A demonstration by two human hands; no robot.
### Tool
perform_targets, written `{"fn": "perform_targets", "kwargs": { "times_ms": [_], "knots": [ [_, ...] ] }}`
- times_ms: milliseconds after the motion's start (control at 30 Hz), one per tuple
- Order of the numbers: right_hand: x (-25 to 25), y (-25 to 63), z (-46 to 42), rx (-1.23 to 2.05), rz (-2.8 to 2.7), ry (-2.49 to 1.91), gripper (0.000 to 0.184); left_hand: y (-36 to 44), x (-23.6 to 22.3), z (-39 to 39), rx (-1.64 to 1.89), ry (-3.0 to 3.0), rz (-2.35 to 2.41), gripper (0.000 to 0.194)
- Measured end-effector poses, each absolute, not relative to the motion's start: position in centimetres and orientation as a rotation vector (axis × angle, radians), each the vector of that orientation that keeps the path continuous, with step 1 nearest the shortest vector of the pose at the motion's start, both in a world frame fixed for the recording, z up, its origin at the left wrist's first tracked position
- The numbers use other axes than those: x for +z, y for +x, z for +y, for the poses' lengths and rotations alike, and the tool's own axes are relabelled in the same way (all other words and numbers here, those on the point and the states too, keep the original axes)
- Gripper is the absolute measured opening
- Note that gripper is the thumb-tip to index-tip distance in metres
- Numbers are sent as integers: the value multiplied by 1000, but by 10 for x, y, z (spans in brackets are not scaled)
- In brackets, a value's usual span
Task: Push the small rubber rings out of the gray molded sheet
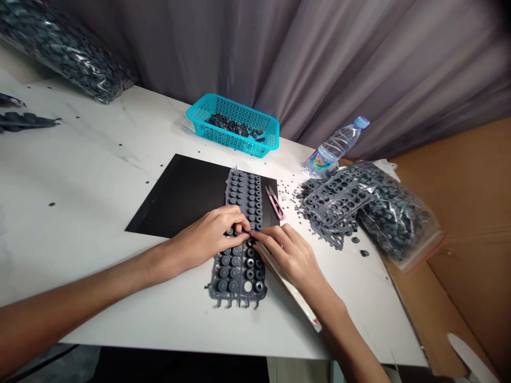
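Note:
A dark grey moulded rubber sheet (244,186) with rows of round knobs and rings lies lengthwise before me, partly over a black mat (187,194). My left hand (213,231) rests across its middle, thumb and forefinger pinched together at the centre seam; whatever sits between these fingertips is too small to make out. My right hand (289,250) meets it from the other side, fingers closed and tips almost touching the left ones. A white flat stick (297,298) runs out from under the right fingers along the palm. Pink-handled thread snips (275,204) lie beside the sheet.
Behind the mat stands a turquoise basket (232,143) with small dark parts. To the right are a water bottle (337,146), stacked perforated sheets (329,213), a bag of dark parts (393,218) and cardboard (459,213). Another full bag (67,53) lies far left.

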State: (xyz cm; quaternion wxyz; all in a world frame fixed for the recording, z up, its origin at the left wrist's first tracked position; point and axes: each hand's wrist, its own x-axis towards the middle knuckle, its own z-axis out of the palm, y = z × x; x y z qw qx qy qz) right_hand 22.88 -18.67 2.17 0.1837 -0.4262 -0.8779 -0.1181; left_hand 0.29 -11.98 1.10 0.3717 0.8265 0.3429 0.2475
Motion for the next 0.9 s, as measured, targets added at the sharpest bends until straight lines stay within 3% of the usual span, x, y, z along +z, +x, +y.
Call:
{"fn": "perform_targets", "kwargs": {
  "times_ms": [267, 467, 700, 900],
  "knots": [
    [15, 225, -190, -319, -2520, -1267, 21, 6, 13, -120, 659, 2089, 876, 13],
    [24, 238, -185, -409, -2078, -1508, 23, 6, 18, -121, 600, 2062, 872, 10],
    [31, 247, -188, 128, -2239, -1275, 13, 6, 18, -124, 594, 2057, 918, 8],
    [29, 243, -185, 66, -2399, -1139, 13, 7, 18, -125, 624, 2080, 917, 9]
  ]
}}
